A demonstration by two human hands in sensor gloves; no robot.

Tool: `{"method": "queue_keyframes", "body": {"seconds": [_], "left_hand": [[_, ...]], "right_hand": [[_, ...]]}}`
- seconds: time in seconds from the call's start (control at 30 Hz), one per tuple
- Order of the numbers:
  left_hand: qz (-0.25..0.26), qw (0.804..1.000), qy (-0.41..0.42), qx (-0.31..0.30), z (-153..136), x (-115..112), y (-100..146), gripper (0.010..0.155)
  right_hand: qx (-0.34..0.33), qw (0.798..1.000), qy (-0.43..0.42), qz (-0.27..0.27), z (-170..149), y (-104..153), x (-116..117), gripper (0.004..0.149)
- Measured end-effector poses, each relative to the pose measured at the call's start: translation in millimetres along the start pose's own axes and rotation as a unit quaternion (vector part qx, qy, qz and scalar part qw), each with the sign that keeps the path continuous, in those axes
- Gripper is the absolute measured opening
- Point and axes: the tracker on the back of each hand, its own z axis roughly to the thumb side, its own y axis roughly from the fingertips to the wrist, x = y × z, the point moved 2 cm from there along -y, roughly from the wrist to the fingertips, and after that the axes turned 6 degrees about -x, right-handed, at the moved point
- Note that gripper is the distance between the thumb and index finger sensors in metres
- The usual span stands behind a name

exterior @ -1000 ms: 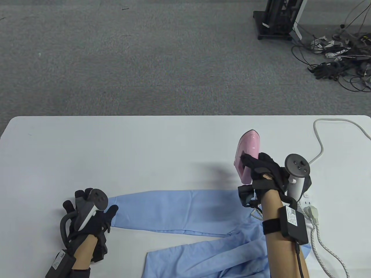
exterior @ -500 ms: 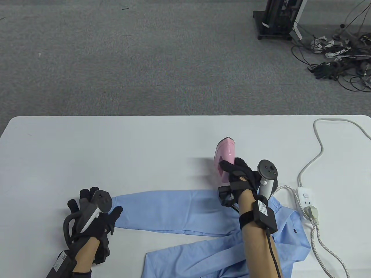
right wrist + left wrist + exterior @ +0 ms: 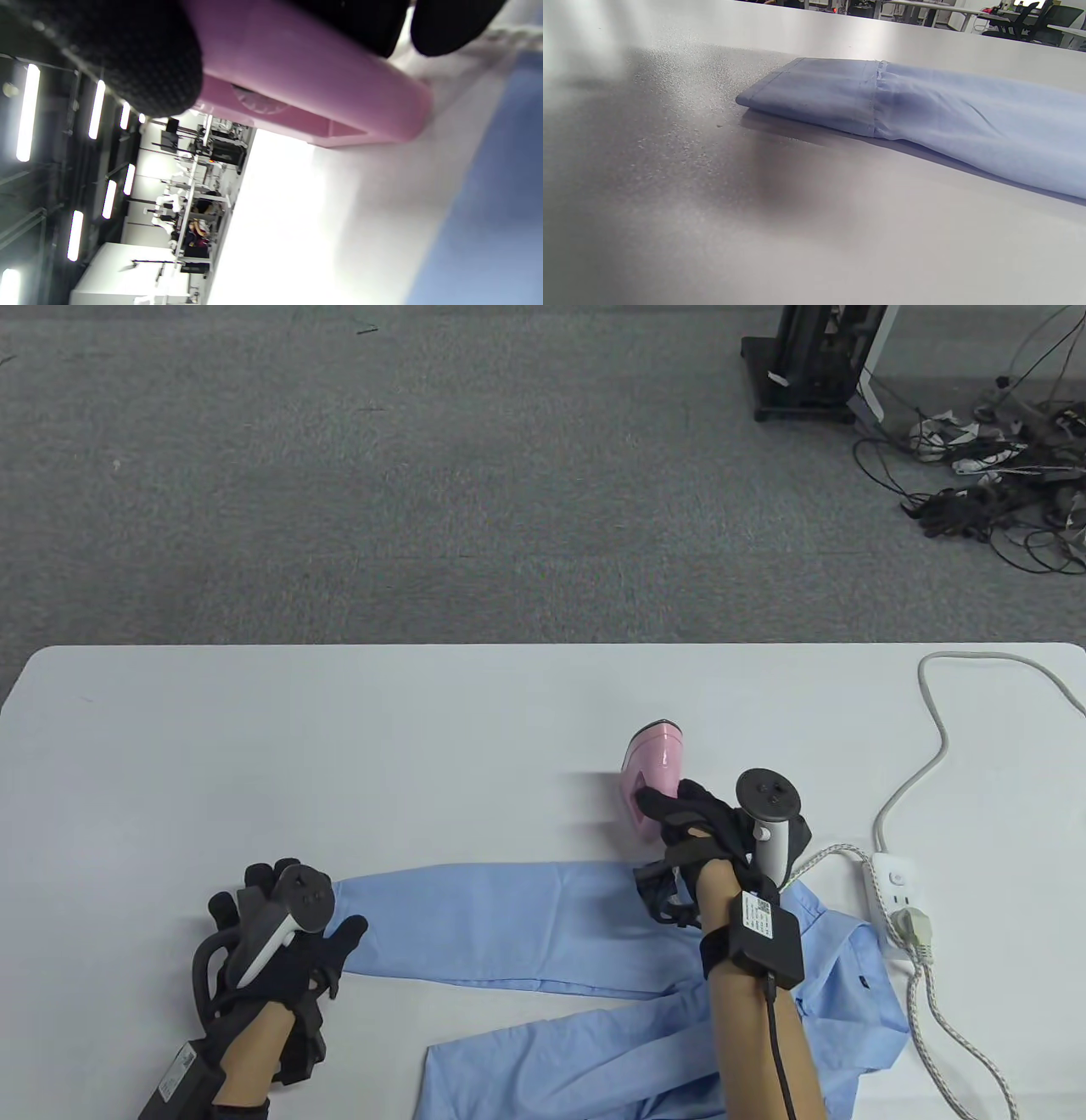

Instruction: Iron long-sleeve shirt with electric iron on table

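Right hand [image 3: 708,823] grips the pink iron [image 3: 652,780], fingers wrapped round its handle, held above the worktop [image 3: 339,746] just beyond the blue shirt [image 3: 543,925]. Left hand [image 3: 280,942] lies flat, fingers spread, thumb touching the sleeve cuff [image 3: 814,93].

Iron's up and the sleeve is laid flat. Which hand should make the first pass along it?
Right. The right hand already grips the pink iron just beyond the shirt's outstretched sleeve. The left hand rests at the cuff, well placed to pin it flat.
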Motion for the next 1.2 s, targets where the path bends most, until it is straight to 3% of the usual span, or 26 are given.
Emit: {"method": "queue_keyframes", "body": {"seconds": [0.17, 0.33, 0.4, 0.47, 0.53, 0.67, 0.83, 0.93, 1.1, 1.2], "left_hand": [[0.001, 1.0, 0.014, -0.027, 4.9, -0.3, 1.5, 0.08], [0.003, 0.999, 0.001, -0.034, 11.7, -2.0, 2.8, 0.08], [-0.002, 0.999, -0.004, -0.036, 13.0, -3.6, 3.0, 0.08], [-0.007, 0.999, -0.004, -0.04, 14.1, -4.6, 3.1, 0.08], [-0.003, 0.999, -0.003, -0.041, 14.1, -3.9, 3.4, 0.08], [0.002, 0.999, 0.001, -0.041, 13.4, -2.6, 3.6, 0.08], [-0.003, 0.999, 0.001, -0.045, 14.7, -2.8, 4.0, 0.08], [-0.003, 0.998, 0.007, -0.068, 20.7, -1.8, 8.3, 0.08], [0.018, 0.996, -0.007, -0.092, 34.7, 0.0, 18.0, 0.08], [0.013, 0.995, -0.011, -0.097, 36.9, -1.7, 18.2, 0.08]], "right_hand": [[0.02, 0.987, 0.119, 0.107, 17.0, 14.4, -5.0, 0.079], [-0.045, 0.973, 0.219, 0.064, 54.4, 47.9, -35.6, 0.081], [-0.051, 0.944, 0.317, 0.073, 62.2, 58.8, -49.3, 0.081], [-0.032, 0.896, 0.439, 0.054, 61.9, 66.8, -68.6, 0.084], [0.0, 0.874, 0.486, 0.03, 57.5, 71.6, -86.3, 0.086], [0.026, 0.874, 0.484, -0.046, 40.2, 75.2, -124.9, 0.085], [0.116, 0.868, 0.476, -0.077, -10.7, 76.0, -170.5, 0.082], [0.133, 0.879, 0.452, -0.074, -35.3, 71.7, -179.7, 0.08], [0.175, 0.863, 0.469, -0.069, -62.7, 63.4, -184.2, 0.08], [0.175, 0.871, 0.454, -0.07, -68.3, 58.8, -185.7, 0.08]]}}
